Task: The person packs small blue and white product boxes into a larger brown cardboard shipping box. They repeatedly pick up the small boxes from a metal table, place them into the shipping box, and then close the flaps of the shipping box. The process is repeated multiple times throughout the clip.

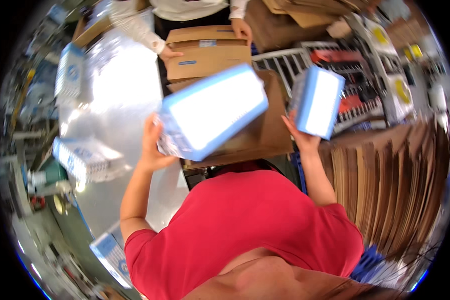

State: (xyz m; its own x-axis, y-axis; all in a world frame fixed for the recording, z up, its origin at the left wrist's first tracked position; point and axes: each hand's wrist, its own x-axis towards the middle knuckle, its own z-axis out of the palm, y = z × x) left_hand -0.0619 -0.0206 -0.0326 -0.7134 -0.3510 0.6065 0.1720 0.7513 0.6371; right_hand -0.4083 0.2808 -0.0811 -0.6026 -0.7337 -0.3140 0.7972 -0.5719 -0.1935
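The left hand (153,147) is spread moderately wide, gripping the lower left end of a large blue-and-white package (217,110) in clear film, tilted up toward the right. The right hand (303,137) holds a blue-and-white box (319,102) from below and at its left side, nearly upright; some of its fingers are hidden. Both held things are blurred.

The package is above the open cardboard carton (272,125), its left end over the right edge of the metal surface (135,107). The box is past the carton's right wall, in front of a white rack (283,65).

Three wrapped packs sit along the surface's left edge: a far pack (69,75), a middle pack (87,157) and a near pack (110,257). Bare metal runs between the middle pack and the left hand, giving room leftward. Stacked flat cardboard (385,185) limits the right side. Beyond the open carton, a co-worker's hands (171,53) touch a second carton (207,60).
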